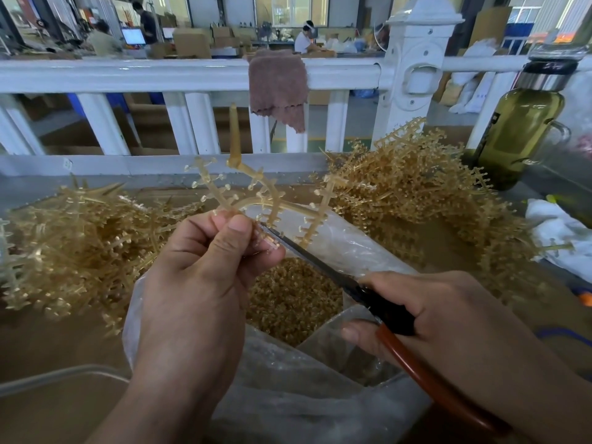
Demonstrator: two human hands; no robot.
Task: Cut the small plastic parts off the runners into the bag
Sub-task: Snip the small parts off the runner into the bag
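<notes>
To the left of the bag, one heap of amber, translucent runners is lying in a tangle, each a thin stem bristling with short side twigs. Over the bag's left edge, the left hand is pinching a branch of a single runner between thumb and curled fingers, holding it up above the bag's mouth. This runner is showing a tall tapered sprue, a curved main stem and several side branches, with small knob-headed parts sitting at the twig ends; some twigs near the thumb are looking bare. The clear plastic bag is standing open below it, its walls crinkled and glossy, and a deep layer of small amber cut parts, too many to count, is lying inside. One pair of scissors is reaching across the bag's mouth, its dark blades appearing together and the tip touching the runner just beside the left thumb. At the bag's right edge, the right hand is gripping the scissors, fingers curled round the black and reddish-brown handle. To the right of the bag, a second heap of runners is piling higher than the first. Further right of the bag, one olive-green bottle is standing. Behind the bag, one brownish cloth is hanging over a white railing.
</notes>
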